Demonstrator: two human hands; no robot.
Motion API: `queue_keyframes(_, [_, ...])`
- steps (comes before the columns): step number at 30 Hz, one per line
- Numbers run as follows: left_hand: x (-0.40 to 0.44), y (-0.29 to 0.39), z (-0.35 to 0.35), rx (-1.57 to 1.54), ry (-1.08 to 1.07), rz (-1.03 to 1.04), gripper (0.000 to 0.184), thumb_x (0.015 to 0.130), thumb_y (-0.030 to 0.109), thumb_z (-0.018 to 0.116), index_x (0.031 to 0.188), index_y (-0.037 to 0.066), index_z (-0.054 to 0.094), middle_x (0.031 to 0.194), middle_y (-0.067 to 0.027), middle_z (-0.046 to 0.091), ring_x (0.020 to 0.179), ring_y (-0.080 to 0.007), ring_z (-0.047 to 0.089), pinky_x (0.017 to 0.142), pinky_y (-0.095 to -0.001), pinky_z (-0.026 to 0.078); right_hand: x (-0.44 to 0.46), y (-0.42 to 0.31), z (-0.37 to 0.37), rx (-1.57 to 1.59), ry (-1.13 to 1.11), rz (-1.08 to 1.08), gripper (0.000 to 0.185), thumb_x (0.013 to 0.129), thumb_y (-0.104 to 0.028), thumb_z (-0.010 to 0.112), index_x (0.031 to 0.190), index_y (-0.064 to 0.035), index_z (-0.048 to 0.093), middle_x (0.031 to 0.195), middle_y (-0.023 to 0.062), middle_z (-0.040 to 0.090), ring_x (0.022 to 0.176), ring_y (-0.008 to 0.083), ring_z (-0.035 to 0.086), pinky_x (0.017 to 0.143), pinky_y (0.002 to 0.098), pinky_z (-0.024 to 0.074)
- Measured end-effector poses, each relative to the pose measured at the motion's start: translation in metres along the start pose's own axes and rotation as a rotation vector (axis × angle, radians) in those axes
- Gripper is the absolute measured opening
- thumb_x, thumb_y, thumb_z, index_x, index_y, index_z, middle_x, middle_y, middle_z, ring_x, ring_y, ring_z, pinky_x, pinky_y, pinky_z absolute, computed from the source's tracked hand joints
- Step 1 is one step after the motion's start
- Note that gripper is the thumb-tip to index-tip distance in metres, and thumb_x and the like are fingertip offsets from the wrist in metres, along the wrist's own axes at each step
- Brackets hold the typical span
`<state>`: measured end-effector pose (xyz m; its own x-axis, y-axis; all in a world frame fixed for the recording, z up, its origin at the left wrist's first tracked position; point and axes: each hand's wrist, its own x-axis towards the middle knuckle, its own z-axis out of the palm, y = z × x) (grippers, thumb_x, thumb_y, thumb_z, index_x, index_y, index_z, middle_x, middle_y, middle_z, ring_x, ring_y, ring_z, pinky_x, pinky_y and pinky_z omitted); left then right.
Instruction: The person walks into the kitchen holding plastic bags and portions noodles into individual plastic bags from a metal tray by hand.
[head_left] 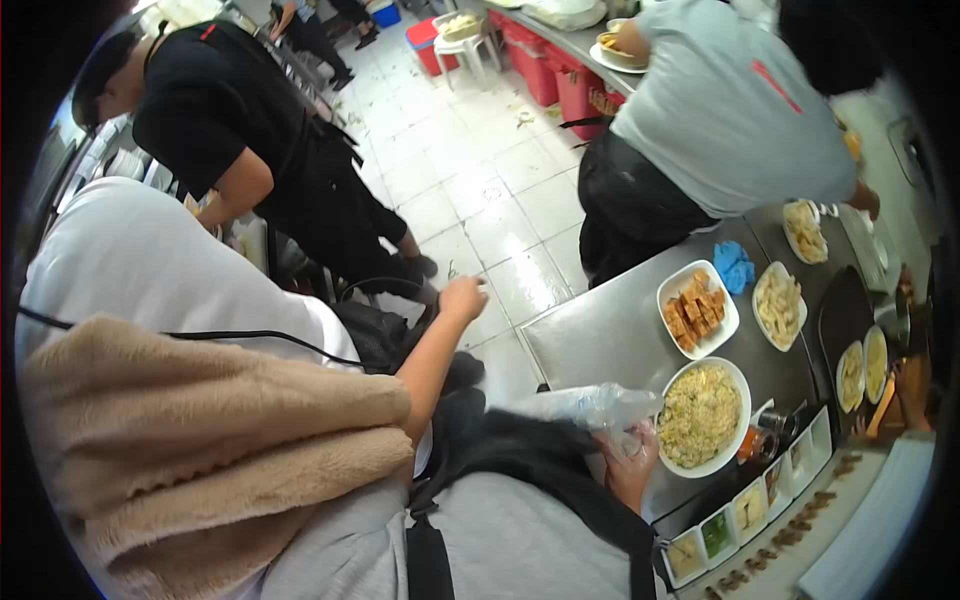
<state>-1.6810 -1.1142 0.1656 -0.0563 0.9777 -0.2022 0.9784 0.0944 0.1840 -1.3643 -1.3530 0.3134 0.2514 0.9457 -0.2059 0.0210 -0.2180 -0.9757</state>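
My left hand (463, 298) is raised over the floor beside the steel table (585, 335), its fingers curled in and nothing visible between them. At the table's near edge, my right hand (630, 455) grips a piece of clear plastic (600, 403); whether it is a bottle or a bag I cannot tell. Just beyond that hand sits a round white bowl of fried rice (702, 415). Above the bowl in view is a white dish of sliced browned food (695, 312), and beside it a dish of pale pieces (778, 305).
A co-worker in grey (720, 120) leans over the table's far side; another in black (235, 110) works at left. Blue cloth (733, 266), a dark tray (838, 300) and a row of condiment containers (717, 532) are on the table. Red bins (575, 95) stand behind.
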Motion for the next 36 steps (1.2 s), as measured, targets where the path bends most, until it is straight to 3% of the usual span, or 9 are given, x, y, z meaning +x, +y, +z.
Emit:
queue_keyframes(4, [-0.016,0.041,-0.004,0.041,-0.181,0.036,0.034,0.081,0.033,0.068,0.113,0.022,0.068,0.109,-0.0109,0.067,0.102,-0.0293,0.064,0.087,-0.043,0.051,0.038,-0.04,0.027,0.026,-0.024,-0.142,0.031,0.065,-0.008,0.084,0.082,-0.0009,0.058,0.078,0.0035,0.06,0.071,0.0126,0.055,0.063,0.0275,0.046])
queue_keyframes(8, [-0.004,0.05,0.017,0.042,-0.451,-0.024,0.035,0.082,0.034,0.063,0.114,0.019,0.069,0.11,-0.0123,0.068,0.106,-0.0296,0.063,0.088,-0.0426,0.051,0.068,-0.055,0.043,-0.079,-0.11,-0.177,0.034,0.065,-0.007,0.084,0.09,0.0002,0.062,0.084,0.0065,0.064,0.076,0.0138,0.058,0.068,0.0284,0.0481])
queue_keyframes(13, [0.006,0.018,0.011,0.05,-0.459,-0.021,0.038,0.083,0.033,0.063,0.119,0.018,0.066,0.112,-0.0119,0.068,0.105,-0.0298,0.064,0.088,-0.0425,0.052,0.081,-0.053,0.054,-0.073,-0.132,-0.019,0.046,0.066,-0.016,0.086,0.095,-0.002,0.053,0.092,0.0053,0.053,0.086,0.0191,0.052,0.076,0.033,0.0437])
queue_keyframes(21, [0.007,-0.078,-0.026,0.001,-0.434,0.093,0.035,0.084,0.023,0.059,0.118,0.016,0.065,0.107,-0.0122,0.068,0.103,-0.0312,0.063,0.088,-0.0426,0.051,0.121,-0.039,0.093,-0.023,-0.234,-0.048,0.044,0.068,-0.012,0.085,0.097,-0.0015,0.054,0.096,0.0048,0.054,0.088,0.0163,0.053,0.078,0.0291,0.0438])
queue_keyframes(25, [0.015,-0.085,-0.008,-0.126,-0.433,0.124,0.031,0.084,0.02,0.058,0.112,0.015,0.068,0.1,-0.0119,0.069,0.098,-0.0315,0.065,0.086,-0.0429,0.052,0.146,-0.048,0.145,0.116,-0.147,0.003,0.041,0.071,-0.008,0.083,0.099,-0.0029,0.054,0.098,0.004,0.054,0.09,0.0139,0.053,0.079,0.0271,0.0447])
queue_keyframes(28, [0.029,-0.098,0.043,-0.21,-0.547,0.038,0.037,0.082,0.02,0.059,0.119,0.017,0.066,0.112,-0.0143,0.067,0.107,-0.0316,0.062,0.092,-0.0414,0.05,0.161,-0.068,0.174,0.247,-0.143,0.056,0.041,0.072,-0.004,0.082,0.1,-0.0039,0.053,0.098,0.0036,0.055,0.093,0.0122,0.054,0.081,0.0273,0.0461])
queue_keyframes(30, [0.034,-0.114,0.085,-0.119,-0.573,0.053,0.036,0.081,0.021,0.06,0.116,0.017,0.068,0.111,-0.0145,0.067,0.104,-0.0321,0.064,0.091,-0.0416,0.05,0.175,-0.07,0.174,0.058,-0.136,-0.008,0.036,0.072,-0.002,0.08,0.099,-0.0018,0.056,0.095,0.0046,0.059,0.09,0.0123,0.056,0.081,0.0279,0.0481])
queue_keyframes(33, [0.072,-0.134,0.137,0.271,-1.062,0.345,0.036,0.08,0.03,0.064,0.113,0.019,0.07,0.107,-0.0099,0.07,0.098,-0.0273,0.067,0.089,-0.0391,0.051,0.19,-0.068,0.157,0.087,-0.097,0.028,0.029,0.073,-0.003,0.079,0.095,0.0028,0.061,0.091,0.0062,0.063,0.085,0.0129,0.059,0.079,0.0271,0.0482])
queue_keyframes(36, [0.107,-0.139,0.132,-0.14,-0.812,0.076,0.034,0.08,0.033,0.066,0.108,0.017,0.072,0.102,-0.0131,0.071,0.098,-0.0251,0.067,0.088,-0.0377,0.051,0.218,-0.049,0.164,0.149,-0.026,-0.002,0.029,0.073,-0.004,0.079,0.095,0.004,0.063,0.088,0.0068,0.065,0.082,0.0133,0.06,0.078,0.0276,0.0493])
